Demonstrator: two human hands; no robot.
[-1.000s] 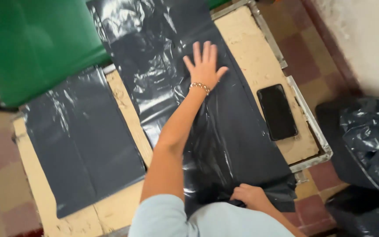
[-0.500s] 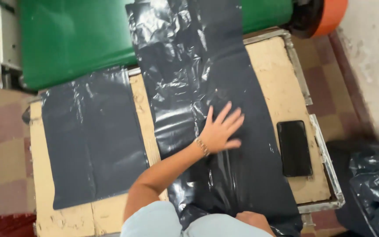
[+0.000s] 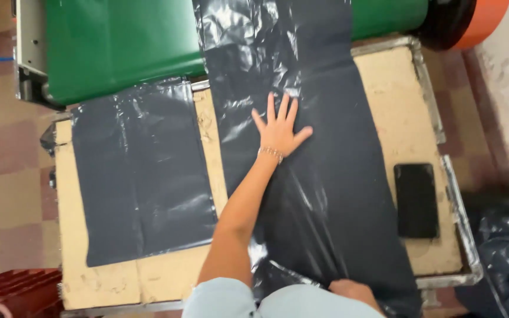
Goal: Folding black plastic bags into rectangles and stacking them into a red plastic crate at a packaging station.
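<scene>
Black long plastic sheet (image 3: 337, 176), frame centre | left hand (image 3: 279, 131) flat, fingers spread | right hand (image 3: 351, 290) pinches edge, lower frame | press evenly, avoid creases.

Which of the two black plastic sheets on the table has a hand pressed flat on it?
The long sheet under the left hand; the flat sheet beside it lies untouched.

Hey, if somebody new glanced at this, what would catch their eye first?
Probably the long black plastic sheet running down the middle of the table, with the left hand pressed flat on it, fingers spread. The right hand grips its near edge at the bottom. Behind the table sits a bright green machine, with a flat stack of black bags at left and a dark phone at right.
</scene>
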